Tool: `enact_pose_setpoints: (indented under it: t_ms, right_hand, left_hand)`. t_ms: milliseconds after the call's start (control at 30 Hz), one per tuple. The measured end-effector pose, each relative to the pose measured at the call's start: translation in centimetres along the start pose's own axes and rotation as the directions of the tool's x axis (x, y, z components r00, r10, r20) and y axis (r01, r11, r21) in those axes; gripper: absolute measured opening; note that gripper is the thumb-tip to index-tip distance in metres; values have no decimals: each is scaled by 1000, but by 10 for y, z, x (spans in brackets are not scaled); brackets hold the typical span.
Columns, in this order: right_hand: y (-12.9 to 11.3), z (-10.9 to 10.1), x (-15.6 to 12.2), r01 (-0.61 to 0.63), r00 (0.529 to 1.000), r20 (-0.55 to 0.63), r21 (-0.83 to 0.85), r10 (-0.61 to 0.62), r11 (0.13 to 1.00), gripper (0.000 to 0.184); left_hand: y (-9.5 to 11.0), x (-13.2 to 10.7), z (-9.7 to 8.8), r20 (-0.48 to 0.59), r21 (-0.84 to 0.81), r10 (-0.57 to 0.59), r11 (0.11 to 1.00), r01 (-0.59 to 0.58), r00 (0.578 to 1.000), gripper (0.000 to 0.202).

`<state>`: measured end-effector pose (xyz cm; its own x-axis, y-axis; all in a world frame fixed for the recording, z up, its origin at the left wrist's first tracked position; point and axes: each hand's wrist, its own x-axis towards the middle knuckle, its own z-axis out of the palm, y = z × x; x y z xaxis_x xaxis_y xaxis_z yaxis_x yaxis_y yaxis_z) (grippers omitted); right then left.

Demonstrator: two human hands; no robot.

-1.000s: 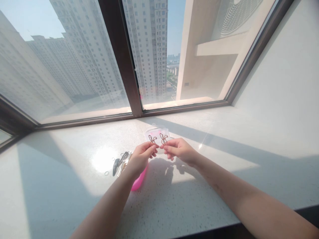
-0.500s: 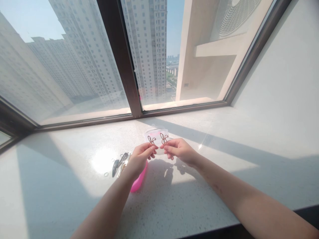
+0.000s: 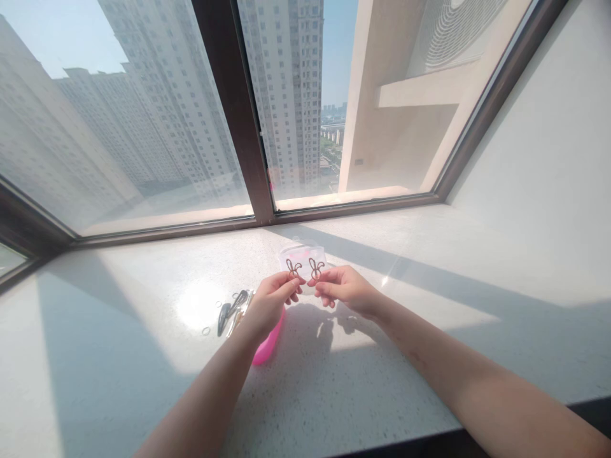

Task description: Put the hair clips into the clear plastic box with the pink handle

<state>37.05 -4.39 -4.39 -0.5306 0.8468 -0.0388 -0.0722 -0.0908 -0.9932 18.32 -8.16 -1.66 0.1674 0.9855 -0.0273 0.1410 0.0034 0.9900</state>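
Note:
My left hand [image 3: 271, 298] pinches a small brown rabbit-shaped clip [image 3: 294, 266] between thumb and forefinger, its two looped ears pointing up. In the same kind of pinch, my right hand [image 3: 347, 290] holds a matching rabbit-shaped clip [image 3: 316, 267]. The two clips are side by side, a short gap apart, above the pale counter. Behind them lies a translucent whitish container [image 3: 305, 253] with pink marks, partly covered by the hands. A bright pink object [image 3: 268, 346] is mostly hidden beneath my left forearm.
Left of my left wrist lie several hair clips [image 3: 233, 308], dark and light ones, and a few small rings [image 3: 205, 331]. The speckled counter [image 3: 363, 394] runs to a brown-framed window [image 3: 260, 210] at the back. A white wall [image 3: 548, 191] bounds the right side.
The view has shifted slightly. Both rabbit-shaped clips have turned or tilted a little within my fingers; the pinches stay the same.

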Motion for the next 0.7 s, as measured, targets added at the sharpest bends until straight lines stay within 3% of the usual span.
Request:
enact_pose_setpoints:
  t_ms: [467, 700]
  right_hand:
    - [1, 0, 1, 3, 1000, -8, -3, -3, 1000, 32]
    - [-2, 1, 0, 8, 1000, -15, -11, -8, 1000, 33]
  left_hand:
    - [3, -3, 2, -11, 79, 0, 997, 1, 1000, 22]
    - [-6, 0, 2, -1, 111, -6, 994, 6, 1000, 30]
